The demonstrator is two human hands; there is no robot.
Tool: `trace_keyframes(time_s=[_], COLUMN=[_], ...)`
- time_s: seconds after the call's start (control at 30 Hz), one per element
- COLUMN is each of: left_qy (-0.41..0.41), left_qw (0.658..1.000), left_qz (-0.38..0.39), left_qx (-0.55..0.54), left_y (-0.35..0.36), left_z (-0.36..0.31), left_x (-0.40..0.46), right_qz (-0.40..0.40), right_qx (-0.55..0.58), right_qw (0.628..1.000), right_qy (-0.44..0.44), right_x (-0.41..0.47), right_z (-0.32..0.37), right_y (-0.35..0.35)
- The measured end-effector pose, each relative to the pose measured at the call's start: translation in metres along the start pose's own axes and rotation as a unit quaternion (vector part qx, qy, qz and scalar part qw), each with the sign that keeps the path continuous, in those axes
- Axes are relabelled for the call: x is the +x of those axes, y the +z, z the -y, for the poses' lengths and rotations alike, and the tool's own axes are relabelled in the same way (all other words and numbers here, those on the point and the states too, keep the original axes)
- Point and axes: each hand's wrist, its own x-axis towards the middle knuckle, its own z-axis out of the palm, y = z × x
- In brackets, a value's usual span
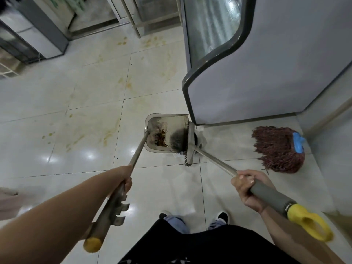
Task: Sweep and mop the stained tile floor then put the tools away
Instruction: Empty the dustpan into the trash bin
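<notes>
Dustpan [163, 130] and broom head [189, 143] meet on the tile floor [91, 103] ahead of your feet, at the near corner of the grey cabinet [266, 73]: the pan lies to the left with brown debris inside, and the broom bristles reach into its open right side. Your left hand [126, 181] has its fingers wrapped round the dustpan handle [138, 149], which runs up and right, away from you to the pan. Your right hand [247, 187] has its fingers curled tight round the broom handle [215, 159] just above its grey sleeve, the shaft slanting up and left. Both long axes converge at the pan. The mop head [278, 149] lies untouched on the floor to the right, nearer your right hand, and yellow stains [125, 82] remain farther off.
</notes>
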Motion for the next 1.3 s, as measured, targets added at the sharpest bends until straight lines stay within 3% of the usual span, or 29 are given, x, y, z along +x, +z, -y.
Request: trace_keyframes(time_s=[0.6, 0.77, 0.97, 1.3], left_qy=[0.012, 0.023, 0.019, 0.013], left_qw=[0.998, 0.994, 0.982, 0.988], left_qz=[0.051, 0.106, 0.175, 0.135], left_qx=[-0.025, 0.007, -0.071, -0.068], left_y=[0.007, 0.003, -0.026, -0.076], left_z=[-0.012, -0.021, -0.025, -0.013], left_x=[-0.008, 0.006, 0.012, 0.019], right_qz=[-0.022, -0.019, -0.052, -0.058], right_qx=[-0.001, -0.021, -0.059, -0.067], right_qw=[1.0, 0.999, 0.996, 0.994], right_qy=[-0.02, -0.024, -0.046, -0.07], right_x=[-0.003, -0.008, -0.001, 0.007], right_z=[0.03, 0.026, 0.016, -0.016], right_y=[0.023, 0.024, 0.035, 0.05])
